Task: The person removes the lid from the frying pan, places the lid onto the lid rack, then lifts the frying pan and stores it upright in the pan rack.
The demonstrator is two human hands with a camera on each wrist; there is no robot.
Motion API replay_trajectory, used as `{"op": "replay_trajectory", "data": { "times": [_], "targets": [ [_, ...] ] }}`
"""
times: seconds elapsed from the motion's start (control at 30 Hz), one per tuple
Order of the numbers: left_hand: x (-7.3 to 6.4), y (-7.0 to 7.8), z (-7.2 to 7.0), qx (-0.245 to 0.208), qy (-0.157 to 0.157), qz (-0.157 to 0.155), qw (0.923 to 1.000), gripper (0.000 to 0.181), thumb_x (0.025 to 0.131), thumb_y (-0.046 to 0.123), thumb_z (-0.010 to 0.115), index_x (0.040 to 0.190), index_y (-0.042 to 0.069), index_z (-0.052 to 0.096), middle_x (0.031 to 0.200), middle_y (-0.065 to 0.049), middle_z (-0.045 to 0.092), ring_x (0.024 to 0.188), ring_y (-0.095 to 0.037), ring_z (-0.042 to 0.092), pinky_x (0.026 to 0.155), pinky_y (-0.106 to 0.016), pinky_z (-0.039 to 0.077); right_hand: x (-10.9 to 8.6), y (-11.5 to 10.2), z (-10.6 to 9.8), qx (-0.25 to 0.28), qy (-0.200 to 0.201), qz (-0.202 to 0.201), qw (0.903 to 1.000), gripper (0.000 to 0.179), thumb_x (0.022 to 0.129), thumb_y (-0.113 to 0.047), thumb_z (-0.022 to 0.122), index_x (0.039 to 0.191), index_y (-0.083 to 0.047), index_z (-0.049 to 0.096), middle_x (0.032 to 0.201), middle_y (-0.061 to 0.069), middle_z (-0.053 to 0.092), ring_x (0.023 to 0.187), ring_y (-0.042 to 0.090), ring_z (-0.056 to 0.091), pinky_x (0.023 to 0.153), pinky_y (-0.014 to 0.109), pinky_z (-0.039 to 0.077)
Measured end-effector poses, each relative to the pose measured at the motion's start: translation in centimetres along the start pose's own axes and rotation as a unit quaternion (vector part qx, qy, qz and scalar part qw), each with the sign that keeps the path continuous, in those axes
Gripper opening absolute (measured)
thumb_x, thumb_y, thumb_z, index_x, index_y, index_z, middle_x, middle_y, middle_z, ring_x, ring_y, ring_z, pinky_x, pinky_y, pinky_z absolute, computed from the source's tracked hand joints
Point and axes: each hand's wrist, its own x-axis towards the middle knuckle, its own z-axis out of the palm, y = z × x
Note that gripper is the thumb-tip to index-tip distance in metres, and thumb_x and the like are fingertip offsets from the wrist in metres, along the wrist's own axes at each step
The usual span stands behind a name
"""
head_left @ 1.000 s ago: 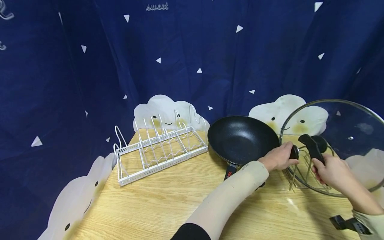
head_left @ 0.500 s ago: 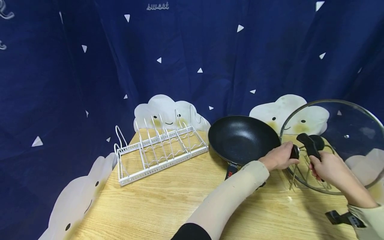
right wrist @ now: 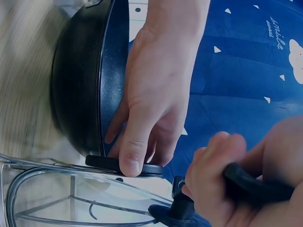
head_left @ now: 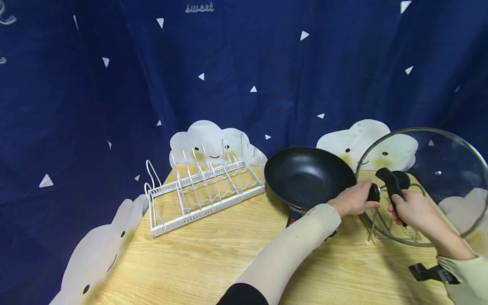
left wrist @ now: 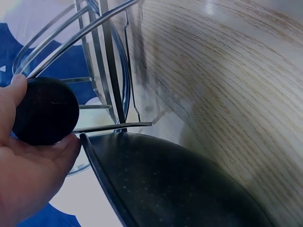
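My left hand (head_left: 352,199) holds a round black knob (left wrist: 45,111) by its edge, beside the wok's rim. What the knob is fixed to is hard to make out. My right hand (head_left: 417,212) grips the black handle (head_left: 390,182) of a large glass lid (head_left: 453,156), which stands steeply tilted with a metal rim. Behind the hands, a small metal wire rack (head_left: 373,224) stands on the table, partly hidden by the lid; whether they touch I cannot tell. The black wok (head_left: 305,176) lies left of the knob, its handle (head_left: 293,216) partly behind my left forearm.
A white wire rack (head_left: 206,195) with several upright dividers stands left of the wok on the wooden table (head_left: 213,254). A dark blue curtain (head_left: 228,55) hangs behind, and white cloud shapes (head_left: 206,137) line the table's edge.
My right hand has shifted slightly left, and the large glass lid has moved left with it. My left hand, the wok and the white rack stay in place.
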Motion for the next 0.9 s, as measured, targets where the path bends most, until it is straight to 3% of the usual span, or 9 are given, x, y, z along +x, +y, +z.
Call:
{"op": "replay_trajectory", "data": {
  "times": [0.4,0.7,0.9],
  "targets": [
    [0.19,-0.48,0.11,-0.012,0.006,0.012,0.9998,0.047,0.089,0.051,0.056,0.124,0.024,0.040,0.111,0.014,0.046,0.090,0.002,0.047,0.074,-0.014,0.040,0.35,-0.18,-0.22,0.089,-0.049,0.003,0.9948,0.039,0.102,-0.015,0.019,0.105,0.018,0.039,0.076,0.006,0.058,0.058,0.016,0.060,0.052,0.031,0.050],
    [0.30,-0.71,-0.38,-0.012,-0.021,0.005,0.9997,0.064,0.092,0.051,0.051,0.144,0.026,0.024,0.137,0.013,0.037,0.116,0.003,0.043,0.089,-0.013,0.038,0.61,-0.71,-0.31,0.136,-0.076,0.016,0.9877,0.042,0.101,-0.010,0.019,0.118,0.028,0.024,0.083,0.008,0.060,0.062,0.015,0.063,0.057,0.035,0.054],
    [0.36,-0.96,-0.34,-0.021,-0.022,0.018,0.9994,0.057,0.092,0.050,0.051,0.138,0.025,0.029,0.129,0.013,0.040,0.107,0.002,0.046,0.083,-0.012,0.039,0.74,-0.70,0.05,0.156,-0.069,0.013,0.9853,0.039,0.100,-0.006,0.020,0.117,0.029,0.023,0.081,0.007,0.061,0.061,0.015,0.064,0.058,0.035,0.055]
  ]
}}
